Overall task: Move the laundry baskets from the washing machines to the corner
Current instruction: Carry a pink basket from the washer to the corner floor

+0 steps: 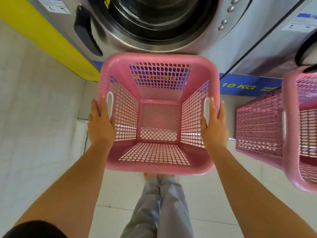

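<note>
Squarely in view: a pink basket, seen from above, empty, its lattice floor and walls showing the floor tiles through.
Basket place: at the centre, just in front of the washer at 12 o'clock; whether it rests on the floor or is lifted cannot be told.
Left hand: at 9 o'clock of the basket, flat against the outer wall beside the white handle slot, fingers straight and pointing to 12, not curled around anything.
Right hand: at 3 o'clock of the basket, pressed likewise against the opposite wall, fingers extended, thumb by the other slot.
Grip: the basket is squeezed between the two palms.
Second basket: pink, at 3 o'clock near the frame edge, partly cut off, apart from the first, before another machine.
Blue strip: along the machine base, reading "10 KG".
Yellow panel: at 10 o'clock.
Legs: grey trousers at 6 o'clock, bare feet under the basket's near rim.
</note>
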